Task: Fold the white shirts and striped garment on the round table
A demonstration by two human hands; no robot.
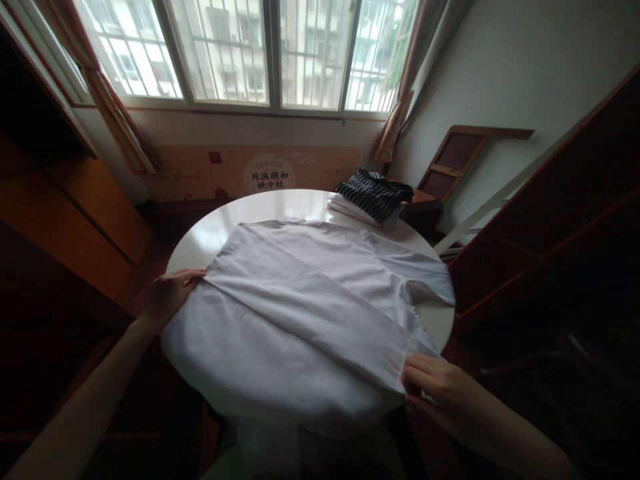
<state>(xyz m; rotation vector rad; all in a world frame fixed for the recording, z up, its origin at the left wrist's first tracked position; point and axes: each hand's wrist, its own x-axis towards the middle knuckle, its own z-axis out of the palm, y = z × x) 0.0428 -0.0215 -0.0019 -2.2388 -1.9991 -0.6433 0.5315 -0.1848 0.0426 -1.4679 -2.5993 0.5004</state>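
Note:
A white shirt lies spread flat over a round white table, one side folded across its middle. My left hand pinches the folded edge of the shirt at the table's left rim. At the near right rim, my right hand grips the shirt's other folded corner, fingers curled over the cloth. The shirt's lower part hangs over the table's near edge.
Folded clothes, a dark striped garment on top, sit at the table's far right. Behind stand a cardboard box with printed characters, a barred window and curtains. Dark wooden furniture flanks both sides.

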